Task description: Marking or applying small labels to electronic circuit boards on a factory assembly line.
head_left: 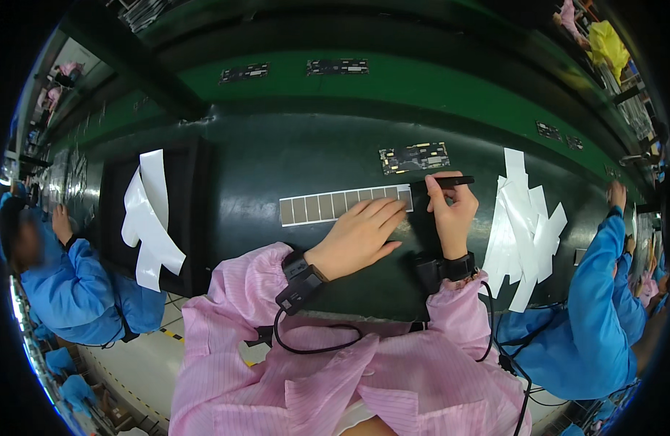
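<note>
A strip of grey-brown rectangular labels (306, 208) on white backing lies across the dark green bench in front of me. My left hand (356, 236) rests flat over its right part, fingers stretched out and pressing on it. My right hand (452, 214) is closed around a slim black pen-like tool (460, 181), whose tip points left toward the strip's right end. I cannot make out whether the tip touches a label. Just beyond the strip lies a black circuit board (415, 158) with pale and gold parts, apart from both hands.
White paper strips (524, 232) are heaped on the right; more white strips (152, 211) lie in a black tray (193, 163) on the left. Farther back, two boards (338, 67) sit on the green belt (277, 81). Co-workers in blue (600, 305) sit at either side.
</note>
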A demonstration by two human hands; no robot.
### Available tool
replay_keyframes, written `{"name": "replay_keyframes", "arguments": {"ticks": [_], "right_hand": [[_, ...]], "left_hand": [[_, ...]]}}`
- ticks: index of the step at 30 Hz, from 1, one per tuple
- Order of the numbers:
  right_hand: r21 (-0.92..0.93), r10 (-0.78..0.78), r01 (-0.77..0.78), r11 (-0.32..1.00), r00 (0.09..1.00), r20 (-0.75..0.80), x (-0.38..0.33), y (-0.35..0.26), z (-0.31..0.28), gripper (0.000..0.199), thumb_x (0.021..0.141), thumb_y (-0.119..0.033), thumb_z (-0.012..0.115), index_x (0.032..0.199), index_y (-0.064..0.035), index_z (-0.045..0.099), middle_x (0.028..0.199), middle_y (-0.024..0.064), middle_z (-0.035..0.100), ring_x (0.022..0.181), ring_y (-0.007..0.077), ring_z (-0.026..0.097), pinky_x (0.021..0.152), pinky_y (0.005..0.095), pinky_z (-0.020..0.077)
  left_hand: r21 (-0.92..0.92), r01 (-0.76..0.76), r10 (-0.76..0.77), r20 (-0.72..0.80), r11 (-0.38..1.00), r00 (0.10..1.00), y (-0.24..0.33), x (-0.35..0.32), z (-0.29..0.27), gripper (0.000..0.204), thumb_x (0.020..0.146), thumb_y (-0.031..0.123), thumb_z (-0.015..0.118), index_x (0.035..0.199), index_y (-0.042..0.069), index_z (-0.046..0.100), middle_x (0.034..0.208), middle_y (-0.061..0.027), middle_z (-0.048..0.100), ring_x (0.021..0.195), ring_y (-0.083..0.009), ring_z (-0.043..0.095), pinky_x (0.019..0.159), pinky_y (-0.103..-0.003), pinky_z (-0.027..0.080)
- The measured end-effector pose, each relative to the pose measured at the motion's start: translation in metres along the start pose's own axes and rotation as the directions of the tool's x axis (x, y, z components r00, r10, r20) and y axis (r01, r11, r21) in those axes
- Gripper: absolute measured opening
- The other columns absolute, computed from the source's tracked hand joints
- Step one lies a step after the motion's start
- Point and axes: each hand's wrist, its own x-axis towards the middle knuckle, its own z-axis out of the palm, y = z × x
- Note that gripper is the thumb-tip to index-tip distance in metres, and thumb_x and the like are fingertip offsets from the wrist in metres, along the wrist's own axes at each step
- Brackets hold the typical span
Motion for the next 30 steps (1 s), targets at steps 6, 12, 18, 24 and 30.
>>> {"name": "replay_keyframes", "arguments": {"ticks": [6,12,18,24,30], "right_hand": [[-0.065,0.011,-0.008,0.998,0.999,0.048,0.000,0.000,0.003,0.010,0.082,-0.005,0.070,0.085,-0.0004,0.062,0.066,0.0012,0.061,0.054,0.0026,0.052,0.050,0.0192,0.0413],[-0.061,0.001,0.005,0.998,0.996,0.089,0.000,0.002,0.011,0.011,0.082,-0.006,0.070,0.088,-0.0002,0.063,0.065,0.0020,0.061,0.051,0.0036,0.053,0.048,0.0201,0.0413],[-0.069,0.008,-0.002,0.998,0.995,0.095,0.000,0.004,0.015,0.011,0.082,-0.005,0.070,0.088,-0.0002,0.064,0.064,0.0018,0.061,0.050,0.0045,0.053,0.046,0.0205,0.0410],[-0.070,0.007,0.000,0.998,0.996,0.093,0.001,0.003,0.015,0.009,0.082,-0.005,0.070,0.087,-0.0001,0.064,0.064,0.0023,0.060,0.049,0.0053,0.054,0.046,0.0207,0.0408],[-0.086,-0.003,0.012,0.996,0.995,0.103,0.001,0.001,0.015,0.008,0.082,-0.004,0.068,0.086,0.0004,0.063,0.064,0.0031,0.061,0.048,0.0060,0.054,0.045,0.0208,0.0406]], "left_hand": [[0.178,0.046,-0.041,-0.034,0.983,0.999,-0.006,-0.002,0.002,0.050,0.083,0.028,0.062,0.124,0.002,0.051,0.128,-0.0081,0.049,0.119,-0.0222,0.045,0.101,-0.037,0.035],[0.146,0.076,-0.071,-0.045,0.986,0.997,-0.008,-0.001,0.003,0.051,0.082,0.028,0.062,0.124,0.001,0.050,0.127,-0.0091,0.048,0.120,-0.0233,0.044,0.102,-0.038,0.034],[0.021,0.092,-0.091,-0.063,0.996,0.994,-0.011,0.000,0.007,0.051,0.080,0.022,0.065,0.122,-0.002,0.049,0.129,-0.0141,0.046,0.121,-0.0282,0.044,0.103,-0.039,0.035],[0.033,0.072,-0.070,-0.075,0.997,0.995,-0.010,0.002,0.006,0.052,0.080,0.022,0.066,0.122,-0.003,0.049,0.131,-0.0145,0.045,0.121,-0.0286,0.044,0.103,-0.039,0.036],[0.043,0.079,-0.075,-0.096,0.996,0.993,-0.010,0.002,0.008,0.052,0.079,0.021,0.066,0.122,-0.004,0.049,0.132,-0.0154,0.046,0.122,-0.0288,0.043,0.103,-0.040,0.036]]}}
